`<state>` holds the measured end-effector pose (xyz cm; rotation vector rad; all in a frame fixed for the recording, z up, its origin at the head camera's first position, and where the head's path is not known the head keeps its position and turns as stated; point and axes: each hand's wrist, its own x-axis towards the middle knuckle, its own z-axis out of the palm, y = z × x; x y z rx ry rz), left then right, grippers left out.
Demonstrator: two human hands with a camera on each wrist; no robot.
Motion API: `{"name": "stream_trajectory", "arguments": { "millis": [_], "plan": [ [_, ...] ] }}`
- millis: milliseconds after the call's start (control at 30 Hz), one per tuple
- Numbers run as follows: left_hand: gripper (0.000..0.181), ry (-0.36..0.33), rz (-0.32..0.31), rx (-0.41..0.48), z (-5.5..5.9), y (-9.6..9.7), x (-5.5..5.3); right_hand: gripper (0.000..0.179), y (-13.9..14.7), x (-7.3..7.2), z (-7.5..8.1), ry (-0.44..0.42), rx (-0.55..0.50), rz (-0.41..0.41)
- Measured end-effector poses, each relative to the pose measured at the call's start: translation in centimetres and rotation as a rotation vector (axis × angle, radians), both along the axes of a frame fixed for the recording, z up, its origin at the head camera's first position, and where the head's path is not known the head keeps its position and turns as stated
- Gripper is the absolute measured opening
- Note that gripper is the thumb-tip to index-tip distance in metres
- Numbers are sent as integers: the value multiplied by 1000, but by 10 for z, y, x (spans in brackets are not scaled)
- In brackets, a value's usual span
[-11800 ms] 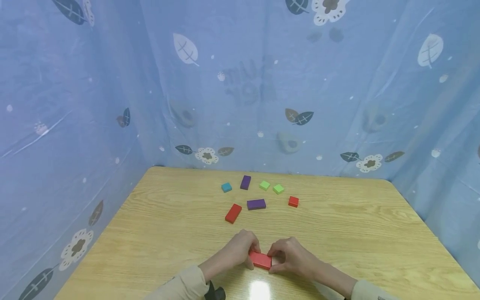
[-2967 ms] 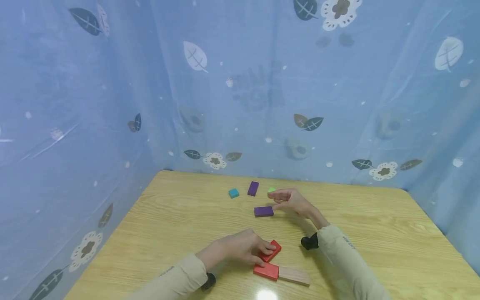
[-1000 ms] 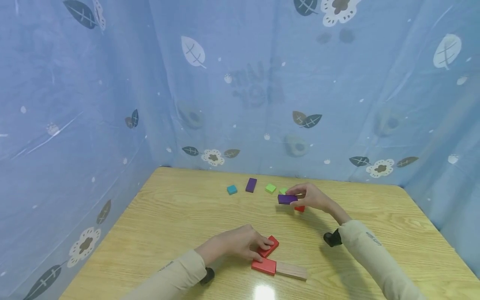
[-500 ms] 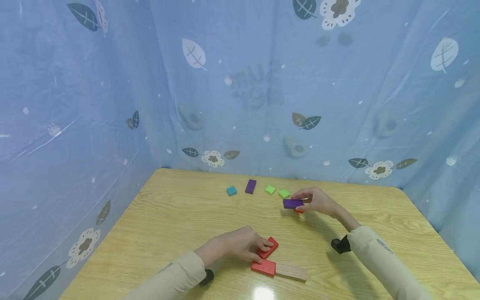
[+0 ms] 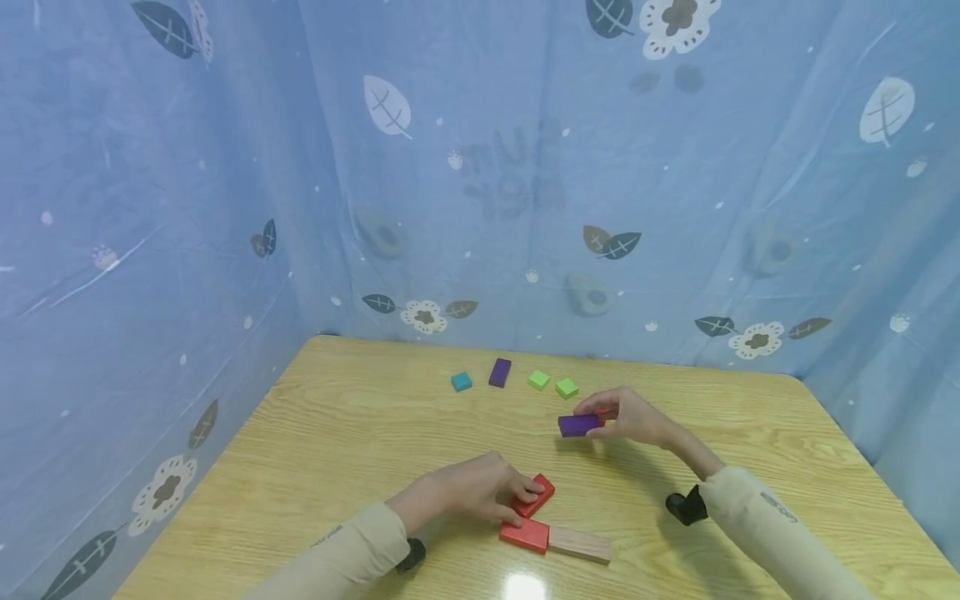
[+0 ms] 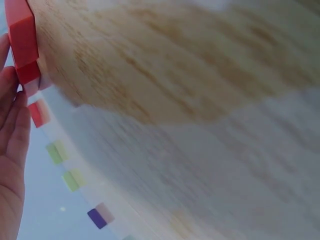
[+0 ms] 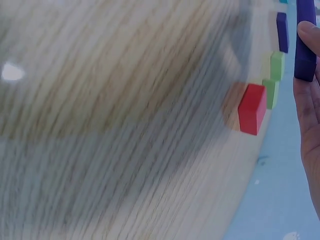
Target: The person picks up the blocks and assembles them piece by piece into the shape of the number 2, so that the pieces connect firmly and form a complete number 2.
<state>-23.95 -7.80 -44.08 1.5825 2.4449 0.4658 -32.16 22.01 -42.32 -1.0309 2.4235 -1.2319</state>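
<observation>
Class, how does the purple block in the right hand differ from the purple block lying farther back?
The right hand grips the nearer purple block; the farther purple block lies on the table. In the head view, the nearer block runs sideways, the farther block front to back. Both are oblong.

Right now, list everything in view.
Wood-grain table: 1, light brown, foreground
Patterned curtain: 1, blue, background
Small teal block: 1, teal, far left
Purple oblong block: 1, purple, far side
Light green blocks: 2, green, far side
Small red block: 1, red, behind right hand
Held purple block: 1, purple, in right hand
Red oblong blocks: 2, red, at left hand
Bare wooden block: 1, tan, against nearer red block
Wrist cameras: 2, black, by sleeves
Sleeves: 2, beige, near edge
Left hand: 1, lower centre
Right hand: 1, above table
</observation>
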Motion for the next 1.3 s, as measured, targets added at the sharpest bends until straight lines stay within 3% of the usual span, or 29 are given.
{"name": "stream_trajectory", "arguments": {
  "millis": [133,367,600,833,1300],
  "plan": [
    [39,-9,-1,3,0,1,0,30,-3,4,-2,5,2,27],
    [39,-5,5,-6,2,2,0,31,-12,13,-3,-36,-34,149],
    [38,-7,8,-6,5,3,-1,31,-15,17,-3,-16,-15,209],
    [38,-15,13,-8,4,2,0,27,-15,15,-7,208,56,276],
    [39,-27,18,-7,5,1,2,26,-23,14,-10,167,27,375]
  ]
}}
